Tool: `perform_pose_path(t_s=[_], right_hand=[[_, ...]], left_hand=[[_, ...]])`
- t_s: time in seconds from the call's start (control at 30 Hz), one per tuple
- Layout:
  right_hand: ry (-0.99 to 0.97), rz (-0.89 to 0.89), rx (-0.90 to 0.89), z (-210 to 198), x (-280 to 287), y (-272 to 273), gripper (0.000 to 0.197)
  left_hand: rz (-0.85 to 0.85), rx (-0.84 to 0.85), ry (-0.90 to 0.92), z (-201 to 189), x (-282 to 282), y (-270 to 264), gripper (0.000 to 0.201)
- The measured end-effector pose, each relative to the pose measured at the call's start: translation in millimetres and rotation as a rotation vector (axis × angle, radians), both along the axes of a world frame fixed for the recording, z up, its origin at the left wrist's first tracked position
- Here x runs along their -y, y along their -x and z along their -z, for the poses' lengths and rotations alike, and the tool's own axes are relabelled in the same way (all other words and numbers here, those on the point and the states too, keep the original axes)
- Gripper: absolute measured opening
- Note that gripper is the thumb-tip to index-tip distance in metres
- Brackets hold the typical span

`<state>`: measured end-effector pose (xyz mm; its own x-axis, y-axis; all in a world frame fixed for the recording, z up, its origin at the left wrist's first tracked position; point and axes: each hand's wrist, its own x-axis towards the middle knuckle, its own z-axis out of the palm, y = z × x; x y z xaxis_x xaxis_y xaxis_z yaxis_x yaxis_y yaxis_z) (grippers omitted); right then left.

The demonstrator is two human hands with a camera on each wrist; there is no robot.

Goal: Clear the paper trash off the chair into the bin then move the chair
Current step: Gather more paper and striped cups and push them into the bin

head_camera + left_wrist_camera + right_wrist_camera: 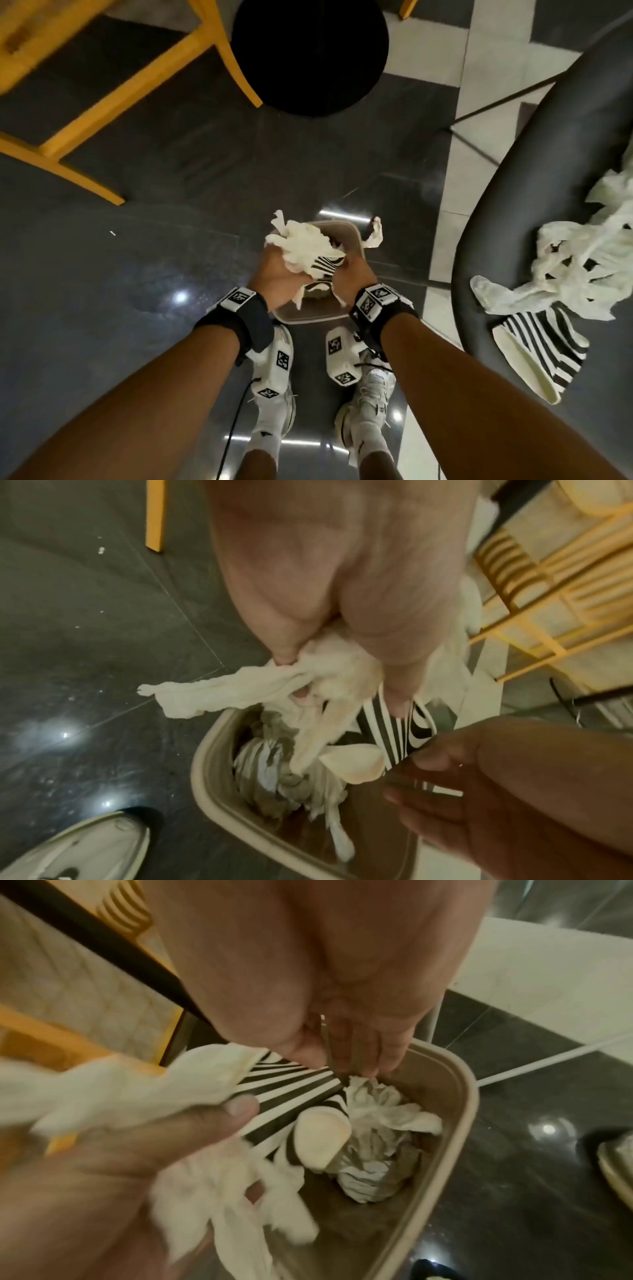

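Observation:
A beige bin point(310, 318) stands on the floor in front of my feet. Over it my left hand point(277, 274) grips a wad of white tissue point(301, 240), bunched in its fingers point(284, 653). My right hand point(349, 277) pinches the rim of a striped paper cup point(291, 1093) that slants into the bin. Crumpled paper point(377, 1137) lies inside the bin, whose rim point(462, 1096) shows beside my right hand's fingers point(363, 1056). The dark chair point(513, 205) on the right holds more white paper point(565, 270) and another striped cup point(541, 346).
A yellow wooden chair frame point(113, 89) and a round black table base point(310, 54) stand ahead. One tissue scrap point(375, 234) hangs off the bin's far right corner. My white shoes point(274, 377) are just behind the bin on the dark tiled floor.

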<state>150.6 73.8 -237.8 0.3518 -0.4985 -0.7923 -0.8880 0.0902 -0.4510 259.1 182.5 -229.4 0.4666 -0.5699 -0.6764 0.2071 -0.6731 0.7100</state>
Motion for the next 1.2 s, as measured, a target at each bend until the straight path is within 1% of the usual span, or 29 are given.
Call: perform_pose_path(t_s=[0.07,0.1,0.13,0.2,0.23,0.33,0.37,0.43,0.47,0.5,0.53,0.57,0.6,0.63,0.67,0.7,0.77,0.8,0.83,0.87,0.9,0.97,1.03,1.07,1.1,1.17,1.2], right_hand=[[0.042,0.049,-0.036,16,-1,12,0.039],[0.076,0.091,-0.040,22,1,15,0.038],[0.104,0.126,-0.052,26,2,18,0.038],[0.148,0.191,-0.037,31,6,20,0.041],[0.168,0.203,-0.034,32,7,22,0.044],[0.266,0.180,-0.118,28,15,22,0.046],[0.261,0.185,-0.147,27,19,22,0.048],[0.195,0.209,-0.169,30,23,23,0.052],[0.166,0.204,-0.161,33,24,23,0.049],[0.149,0.183,-0.140,36,25,23,0.044],[0.130,0.146,-0.111,38,25,23,0.039],[0.119,0.114,-0.085,40,26,24,0.036],[0.113,0.105,-0.054,42,27,23,0.035],[0.102,0.114,-0.023,45,28,22,0.034],[0.100,0.129,0.022,47,31,21,0.034],[0.093,0.139,0.052,52,34,18,0.033],[0.093,0.187,0.109,62,41,12,0.029],[0.045,0.272,0.162,66,45,10,0.024],[-0.022,0.396,0.211,72,48,8,0.020],[-0.068,0.481,0.225,78,52,5,0.021],[-0.067,0.527,0.190,87,57,4,0.026],[-0.041,0.492,0.119,117,69,2,0.030],[0.059,0.331,0.016,142,81,0,0.024],[0.101,0.290,-0.043,150,83,-1,0.020],[0.145,0.254,-0.109,161,87,-1,0.020],[0.206,0.195,-0.207,181,93,-4,0.033],[0.175,0.191,-0.217,186,93,-8,0.038]], left_hand=[[0.142,-0.055,-0.070,8,1,7,0.085],[0.184,-0.087,-0.110,7,3,7,0.096],[0.209,-0.123,-0.135,8,4,7,0.101],[0.270,-0.138,-0.147,7,7,5,0.099],[0.318,-0.089,-0.148,9,7,2,0.096],[0.504,0.220,-0.178,14,2,-5,0.094],[0.516,0.300,-0.152,18,-1,-6,0.091],[0.424,0.441,-0.077,23,-4,-6,0.084],[0.341,0.533,-0.079,27,-5,-5,0.081],[0.257,0.622,-0.113,31,-6,-5,0.078],[0.169,0.663,-0.179,38,-8,-7,0.076],[0.073,0.625,-0.269,43,-10,-9,0.076],[-0.016,0.513,-0.364,51,-13,-13,0.074],[-0.076,0.384,-0.431,57,-15,-18,0.067],[-0.097,0.296,-0.465,62,-18,-25,0.057],[-0.093,0.280,-0.476,68,-21,-32,0.047],[-0.048,0.387,-0.482,75,-26,-46,0.035],[-0.030,0.440,-0.473,77,-26,-52,0.033],[-0.026,0.472,-0.451,80,-26,-58,0.032],[-0.031,0.492,-0.422,83,-25,-64,0.032],[-0.037,0.515,-0.382,85,-22,-69,0.031],[-0.066,0.554,-0.288,92,-20,-81,0.027],[-0.123,0.604,-0.213,97,-16,-88,0.024],[-0.168,0.634,-0.176,101,-13,-92,0.024],[-0.219,0.664,-0.143,106,-11,-96,0.024],[-0.318,0.675,-0.078,114,-7,-107,0.023],[-0.347,0.663,-0.047,116,-6,-113,0.022]])
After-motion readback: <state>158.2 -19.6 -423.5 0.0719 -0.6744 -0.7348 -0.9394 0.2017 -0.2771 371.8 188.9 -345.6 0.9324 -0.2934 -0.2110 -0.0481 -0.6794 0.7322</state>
